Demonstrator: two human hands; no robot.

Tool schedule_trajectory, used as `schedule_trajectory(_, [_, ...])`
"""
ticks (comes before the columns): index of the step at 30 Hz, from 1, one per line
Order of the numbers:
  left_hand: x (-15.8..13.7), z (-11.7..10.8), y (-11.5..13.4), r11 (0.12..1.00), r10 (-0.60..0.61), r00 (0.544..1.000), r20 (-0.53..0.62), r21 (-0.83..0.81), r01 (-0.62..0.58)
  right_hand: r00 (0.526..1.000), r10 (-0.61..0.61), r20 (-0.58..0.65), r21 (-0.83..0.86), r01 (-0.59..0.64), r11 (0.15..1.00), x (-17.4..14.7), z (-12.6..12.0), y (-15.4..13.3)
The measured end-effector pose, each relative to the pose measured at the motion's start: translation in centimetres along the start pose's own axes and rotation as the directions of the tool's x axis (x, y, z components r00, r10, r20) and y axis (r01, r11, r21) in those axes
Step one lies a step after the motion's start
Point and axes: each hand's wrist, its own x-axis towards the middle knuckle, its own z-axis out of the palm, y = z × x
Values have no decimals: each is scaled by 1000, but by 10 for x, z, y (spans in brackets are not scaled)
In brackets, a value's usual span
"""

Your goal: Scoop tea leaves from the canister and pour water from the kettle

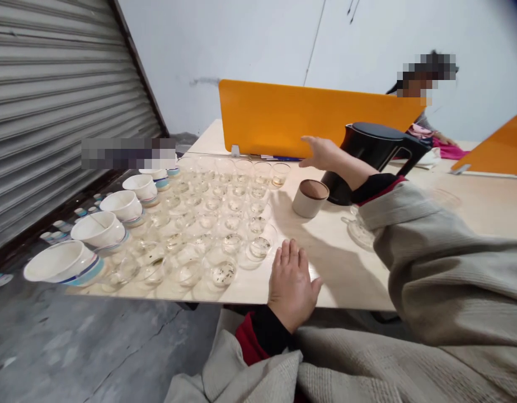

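My left hand (291,285) lies flat, palm down, at the near edge of the table, fingers stretched out beside the nearest glass cups. Above the table reaches my right hand (322,154), its fingers apart and nothing in them, close to the glass cup (278,176) at the far right corner of the rows. Several rows of clear glass cups (224,272) cover the left part of the table, many with small dark bits at the bottom. Under my right forearm stand a beige mug (308,202) with a brown inside and a black electric kettle (370,146), partly hidden by that arm.
White bowls (59,263) with blue bands line the table's left edge; one (97,228) holds a thin utensil. A glass dish (361,234) sits by my right sleeve. An orange divider (283,120) stands behind the cups. Another person (424,120) is beyond it, beside pink cloth (449,150).
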Motion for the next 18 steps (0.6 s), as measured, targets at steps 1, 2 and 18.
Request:
schedule_trajectory(1, [1, 0, 0, 1000, 3, 1000, 2, 2, -3, 1000, 11, -19, -13, -11, 1000, -14, -13, -2])
schedule_trajectory(2, [2, -1, -1, 1000, 8, 1000, 3, 6, -8, 999, 23, -27, -38, -24, 999, -30, -27, -4])
schedule_trajectory(18, [6, 6, -11, 987, 83, 995, -62, 143, -73, 820, 533, -208, -216, -570, 793, -336, -139, 54])
